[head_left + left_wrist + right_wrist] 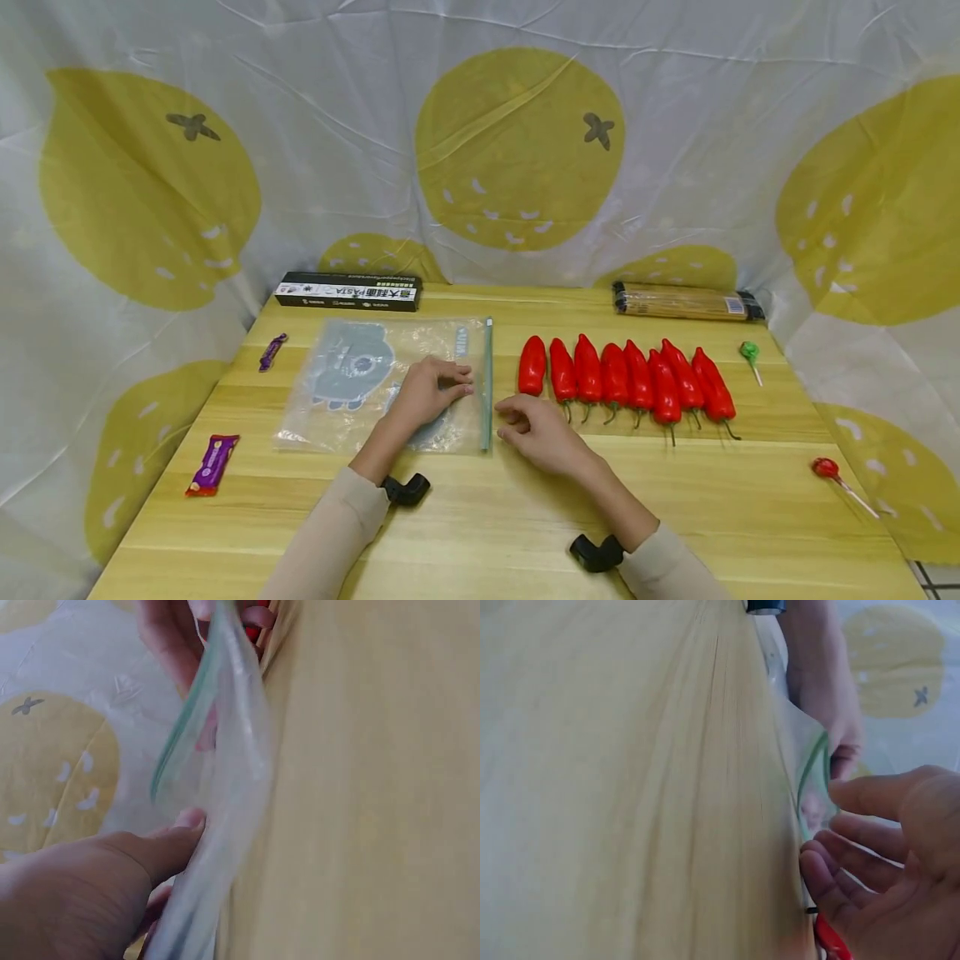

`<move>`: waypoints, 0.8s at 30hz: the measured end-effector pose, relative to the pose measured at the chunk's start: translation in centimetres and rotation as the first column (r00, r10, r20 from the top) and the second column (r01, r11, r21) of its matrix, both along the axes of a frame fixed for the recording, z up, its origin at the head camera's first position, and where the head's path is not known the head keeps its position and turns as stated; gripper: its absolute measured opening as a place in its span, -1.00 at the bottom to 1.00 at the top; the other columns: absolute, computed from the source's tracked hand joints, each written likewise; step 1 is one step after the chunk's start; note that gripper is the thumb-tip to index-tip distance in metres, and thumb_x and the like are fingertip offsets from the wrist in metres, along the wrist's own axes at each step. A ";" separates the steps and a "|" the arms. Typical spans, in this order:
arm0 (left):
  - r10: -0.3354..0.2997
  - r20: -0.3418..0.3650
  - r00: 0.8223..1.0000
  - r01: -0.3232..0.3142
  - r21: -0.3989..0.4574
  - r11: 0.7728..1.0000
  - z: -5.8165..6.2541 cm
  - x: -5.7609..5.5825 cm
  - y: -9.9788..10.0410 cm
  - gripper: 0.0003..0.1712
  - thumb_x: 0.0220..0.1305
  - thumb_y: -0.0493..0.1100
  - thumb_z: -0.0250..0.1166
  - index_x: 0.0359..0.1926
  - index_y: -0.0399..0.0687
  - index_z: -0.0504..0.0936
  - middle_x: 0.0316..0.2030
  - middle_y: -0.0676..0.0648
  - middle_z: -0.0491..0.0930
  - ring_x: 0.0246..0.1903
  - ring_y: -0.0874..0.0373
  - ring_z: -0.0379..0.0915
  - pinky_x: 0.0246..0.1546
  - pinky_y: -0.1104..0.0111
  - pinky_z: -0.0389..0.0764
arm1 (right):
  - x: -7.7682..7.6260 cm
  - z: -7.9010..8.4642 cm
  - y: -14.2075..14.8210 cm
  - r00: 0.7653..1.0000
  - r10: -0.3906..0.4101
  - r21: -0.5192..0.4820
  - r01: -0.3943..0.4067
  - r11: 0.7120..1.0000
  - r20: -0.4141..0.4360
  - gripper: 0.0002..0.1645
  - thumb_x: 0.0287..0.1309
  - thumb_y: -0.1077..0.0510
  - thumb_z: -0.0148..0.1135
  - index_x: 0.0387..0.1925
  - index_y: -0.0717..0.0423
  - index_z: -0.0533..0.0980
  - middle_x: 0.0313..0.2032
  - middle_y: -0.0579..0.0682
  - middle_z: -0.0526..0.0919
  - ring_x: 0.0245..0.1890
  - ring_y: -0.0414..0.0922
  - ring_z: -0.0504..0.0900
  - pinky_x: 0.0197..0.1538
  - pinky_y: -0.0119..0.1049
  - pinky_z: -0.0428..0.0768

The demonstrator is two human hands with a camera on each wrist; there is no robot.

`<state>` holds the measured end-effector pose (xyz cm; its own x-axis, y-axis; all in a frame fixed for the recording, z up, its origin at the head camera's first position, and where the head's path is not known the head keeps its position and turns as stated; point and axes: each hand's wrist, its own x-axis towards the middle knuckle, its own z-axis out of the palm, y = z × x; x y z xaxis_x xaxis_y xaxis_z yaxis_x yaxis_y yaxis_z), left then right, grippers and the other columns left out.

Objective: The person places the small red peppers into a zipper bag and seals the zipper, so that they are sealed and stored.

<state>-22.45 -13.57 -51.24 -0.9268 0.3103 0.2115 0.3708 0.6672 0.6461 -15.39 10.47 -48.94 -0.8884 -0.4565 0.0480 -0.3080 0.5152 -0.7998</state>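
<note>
A clear zip bag [315, 425] with a blue-grey animal print lies flat on the table, its green zip edge [487, 350] facing the peppers. My left hand [432, 390] is over the bag near that edge and pinches the plastic; its thumb [176, 844] lies against the film in the left wrist view. Just across the zip, my right hand [543, 433] has loosely bent fingers, with thumb and fingertips apart. In the right wrist view those fingertips come right at the bowed green edge [804, 784]. Several red peppers [615, 375] lie in a row beyond the right hand.
Along the back are a black pasta box [348, 292] and a bundle of dry noodles [686, 302]. Two purple-wrapped sweets, a small one [273, 352] and a larger bar [213, 465], lie left. A green lollipop [749, 351] and a red lollipop [826, 468] lie right.
</note>
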 end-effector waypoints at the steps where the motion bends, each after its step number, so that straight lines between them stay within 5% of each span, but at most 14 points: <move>1: 0.009 -0.002 1.000 -0.009 0.008 1.000 0.0 -0.1 0.0 -0.85 0.08 0.04 0.47 -0.31 0.17 0.80 -0.10 0.18 0.72 -0.06 0.16 0.55 0.08 0.20 0.52 | 0.0 -0.1 0.0 1.000 0.013 0.015 -0.013 1.000 -0.001 -0.58 0.20 0.17 0.30 0.10 0.13 0.55 0.02 0.00 0.65 -0.07 -0.14 0.64 -0.03 -0.28 0.65; 7: 0.038 -0.022 0.999 -0.037 0.039 0.999 -0.3 0.0 -0.1 -0.91 0.11 0.01 0.45 -0.36 0.18 0.79 -0.22 0.18 0.73 -0.17 0.21 0.55 -0.03 0.24 0.53 | 0.2 0.0 -0.1 0.992 0.124 0.153 -0.117 0.981 -0.038 -0.47 0.32 0.06 0.17 0.29 0.06 0.42 0.33 -0.04 0.42 0.36 -0.06 0.35 0.38 -0.06 0.35; 13: 0.058 0.076 0.995 -0.075 0.240 0.968 0.2 0.6 -0.4 -0.88 0.20 0.08 0.38 -0.27 0.25 0.75 -0.28 0.15 0.74 -0.23 0.26 0.66 -0.13 0.32 0.65 | 0.4 0.0 -0.2 0.983 0.170 0.220 -0.152 0.964 -0.063 -0.48 0.35 0.02 0.13 0.28 0.07 0.43 0.37 -0.08 0.37 0.42 -0.07 0.24 0.44 -0.04 0.23; 19: 0.094 0.143 0.985 -0.151 0.467 0.871 0.5 0.6 -1.0 -0.69 0.17 0.18 0.35 -0.14 0.19 0.73 -0.19 0.08 0.73 -0.20 0.23 0.64 -0.16 0.45 0.65 | 0.8 0.2 0.3 0.985 0.162 0.241 -0.143 0.960 -0.062 -0.46 0.33 0.00 0.15 0.29 0.04 0.42 0.36 -0.08 0.39 0.41 -0.03 0.25 0.44 -0.02 0.25; 24: 0.080 0.154 0.985 -0.160 0.637 0.754 1.0 0.2 -2.1 -0.69 0.27 -0.02 0.32 -0.03 -0.02 0.71 -0.15 0.04 0.69 -0.10 0.23 0.59 -0.10 0.52 0.61 | 1.0 0.5 0.8 0.986 0.153 0.249 -0.133 0.959 -0.063 -0.39 0.32 0.00 0.17 0.35 0.00 0.35 0.35 -0.08 0.40 0.38 -0.07 0.29 0.40 -0.05 0.30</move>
<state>-22.22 -15.71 -50.28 -0.9764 0.0221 0.2150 0.2161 0.1113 0.9700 -14.35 11.29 -48.46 -0.8106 -0.5855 -0.0111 -0.4514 0.6368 -0.6251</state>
